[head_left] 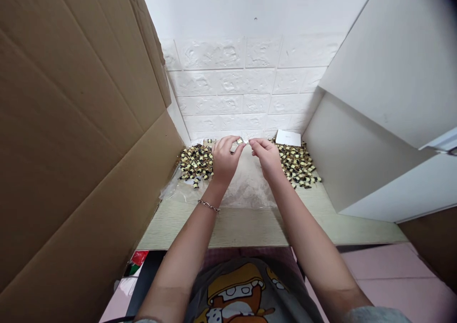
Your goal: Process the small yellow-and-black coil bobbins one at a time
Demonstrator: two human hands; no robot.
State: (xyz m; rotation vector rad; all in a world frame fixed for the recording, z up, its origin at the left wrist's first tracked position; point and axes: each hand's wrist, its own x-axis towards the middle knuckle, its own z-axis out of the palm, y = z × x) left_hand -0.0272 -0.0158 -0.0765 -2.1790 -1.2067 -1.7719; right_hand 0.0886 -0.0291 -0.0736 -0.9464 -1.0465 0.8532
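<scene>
My left hand [225, 160] is closed, holding a small transformer [239, 141] with a pale yellow body between thumb and fingertips. Just to its right, my right hand [266, 155] is pinched shut close to the part. Whatever lies in that pinch is too small to make out. A pile of similar yellow-and-black small transformers [195, 161] lies beside my left hand. Another pile of transformers [299, 165] spreads to the right of my right hand. Under both hands lies a clear plastic sheet [246, 185].
A tall cardboard wall [143, 171] borders the left side of the light wooden table [250, 228]. White panels [321, 142] close off the right, and a white brick-patterned wall [228, 83] stands behind. A white card [288, 138] rests on the right pile.
</scene>
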